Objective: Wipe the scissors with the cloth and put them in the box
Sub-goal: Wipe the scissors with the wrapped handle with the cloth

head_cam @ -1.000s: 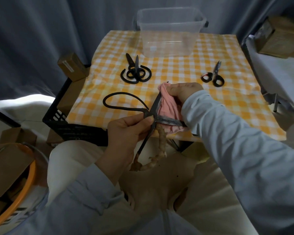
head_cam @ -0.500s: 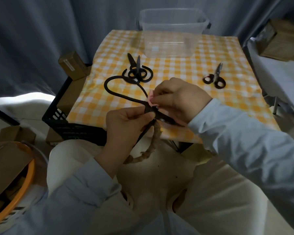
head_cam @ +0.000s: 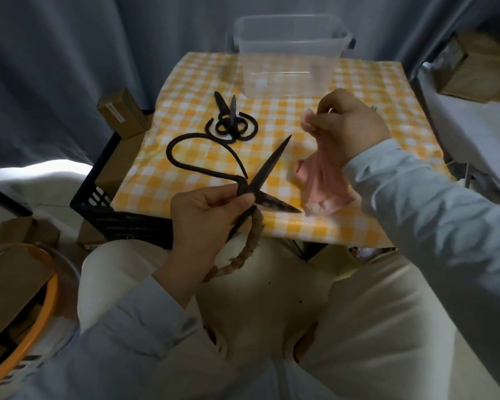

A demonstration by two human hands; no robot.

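My left hand [head_cam: 205, 215] grips a large black iron pair of scissors [head_cam: 267, 167] at its pivot, over the table's near edge. Its blades are spread apart, one pointing up and right, one pointing right. One handle loop curves up to the left; the other, wrapped in brown cord, hangs down toward my lap. My right hand [head_cam: 347, 125] holds a pink cloth [head_cam: 321, 183] above the table, to the right of the blades and apart from them; the cloth hangs down. A clear plastic box [head_cam: 289, 53] stands at the table's far edge.
Two more black pairs of scissors [head_cam: 228, 122] lie stacked on the yellow checked tablecloth [head_cam: 272, 122], left of centre. A black crate [head_cam: 98, 197] with cardboard boxes stands at the table's left. Grey curtains hang behind. More boxes sit at the far right.
My right hand has lifted the cloth off the blades and moved up and to the right. The spread blades now show bare. My left hand keeps its grip at the pivot.
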